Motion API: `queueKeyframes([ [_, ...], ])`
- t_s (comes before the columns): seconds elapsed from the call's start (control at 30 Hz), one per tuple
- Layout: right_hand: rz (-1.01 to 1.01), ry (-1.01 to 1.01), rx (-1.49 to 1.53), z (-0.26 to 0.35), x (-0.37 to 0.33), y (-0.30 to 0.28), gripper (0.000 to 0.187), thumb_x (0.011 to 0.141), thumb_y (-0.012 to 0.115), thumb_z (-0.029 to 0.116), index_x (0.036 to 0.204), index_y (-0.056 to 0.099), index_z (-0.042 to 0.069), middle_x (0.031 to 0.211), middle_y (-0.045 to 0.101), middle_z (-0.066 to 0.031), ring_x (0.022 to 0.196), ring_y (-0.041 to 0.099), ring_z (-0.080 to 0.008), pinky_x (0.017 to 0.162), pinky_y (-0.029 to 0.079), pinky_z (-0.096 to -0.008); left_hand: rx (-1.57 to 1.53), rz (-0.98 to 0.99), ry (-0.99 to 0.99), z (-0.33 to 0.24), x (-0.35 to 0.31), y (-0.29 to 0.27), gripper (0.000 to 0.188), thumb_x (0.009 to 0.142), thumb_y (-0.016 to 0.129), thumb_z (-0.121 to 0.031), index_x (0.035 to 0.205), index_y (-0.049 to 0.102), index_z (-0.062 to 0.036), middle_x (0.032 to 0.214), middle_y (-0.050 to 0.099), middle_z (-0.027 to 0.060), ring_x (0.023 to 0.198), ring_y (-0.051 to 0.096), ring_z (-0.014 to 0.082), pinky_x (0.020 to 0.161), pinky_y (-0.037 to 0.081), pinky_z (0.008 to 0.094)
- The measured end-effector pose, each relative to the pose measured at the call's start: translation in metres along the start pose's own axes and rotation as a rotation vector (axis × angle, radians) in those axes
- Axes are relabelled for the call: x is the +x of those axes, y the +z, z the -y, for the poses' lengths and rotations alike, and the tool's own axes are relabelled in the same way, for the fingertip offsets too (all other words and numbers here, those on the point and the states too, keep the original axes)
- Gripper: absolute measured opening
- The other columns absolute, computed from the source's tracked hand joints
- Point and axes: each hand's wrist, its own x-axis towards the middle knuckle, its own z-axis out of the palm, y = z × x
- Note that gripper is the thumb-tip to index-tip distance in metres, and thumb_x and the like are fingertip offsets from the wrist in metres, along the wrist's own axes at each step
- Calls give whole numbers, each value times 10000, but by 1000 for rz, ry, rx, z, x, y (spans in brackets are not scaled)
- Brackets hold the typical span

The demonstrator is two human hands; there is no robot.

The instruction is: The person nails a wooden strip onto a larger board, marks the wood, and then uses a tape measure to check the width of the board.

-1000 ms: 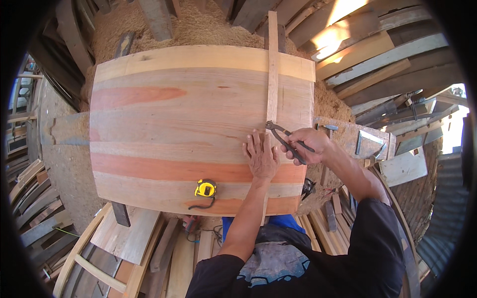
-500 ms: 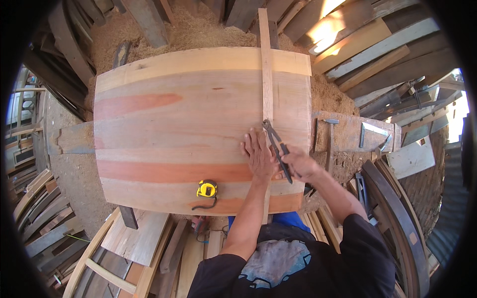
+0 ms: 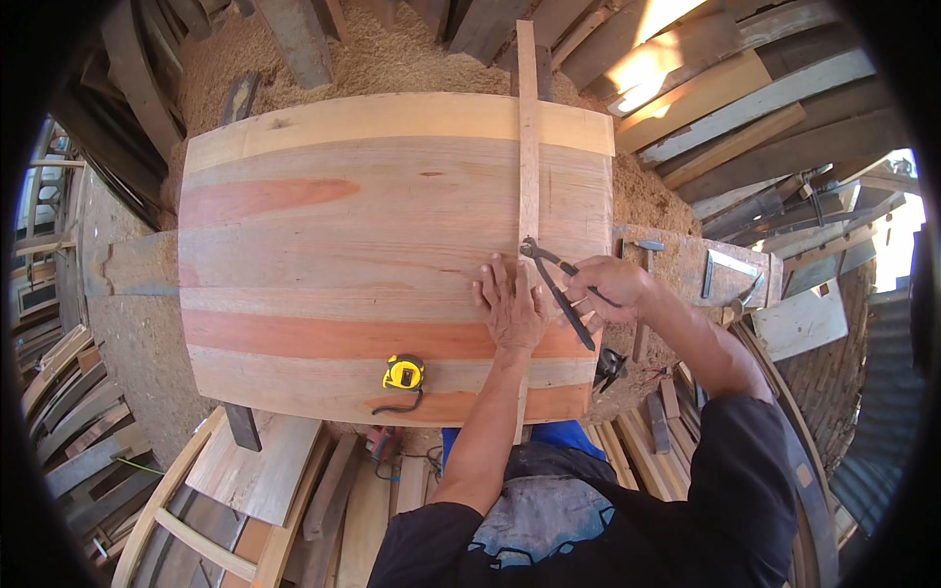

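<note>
A wide wooden panel [image 3: 333,235] with reddish streaks lies flat in front of me. A narrow wooden strip [image 3: 528,167] runs across it near its right end, sticking out past the far edge. My left hand [image 3: 515,312] presses down with fingers stretched out, partly over the strip. In my right hand [image 3: 616,286] is a pair of dark pincers [image 3: 565,307], handles spread apart. Their jaws touch the strip just beyond my left fingertips; whether they grip a nail there is too small to tell. A yellow tape measure [image 3: 404,372] rests on the panel's near part.
To the right, a hammer [image 3: 644,245] and a square [image 3: 733,267] lie on a wooden support beam [image 3: 681,257]. A dark tool [image 3: 609,366] sits by the panel's near right corner. Planks [image 3: 711,98] are stacked around, with sawdust [image 3: 392,64] on the ground beyond.
The pincers' handles have spread wider, and my right hand has shifted up and right with them. My left hand stays in nearly the same place.
</note>
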Motion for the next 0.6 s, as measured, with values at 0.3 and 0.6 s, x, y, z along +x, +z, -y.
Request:
queueKeyframes([
  [0.3,-14,116,105,17,30,9,113,976,506,89,1034,534,-3,902,643,-127,778,676,-262,665,570,-523,-38,-32,-6,-2,1,0,565,905,648,-278,1409,508,-66,1613,326,231,1484,267,439,1207,165,623],
  [0.6,-505,-638,-1106,-140,35,6,190,854,549,28,1027,479,-5,851,593,-247,854,592,-486,782,479,-533,-87,-73,-3,0,0,2,613,893,657,-274,1417,461,-24,1601,352,229,1481,273,449,1202,159,633],
])
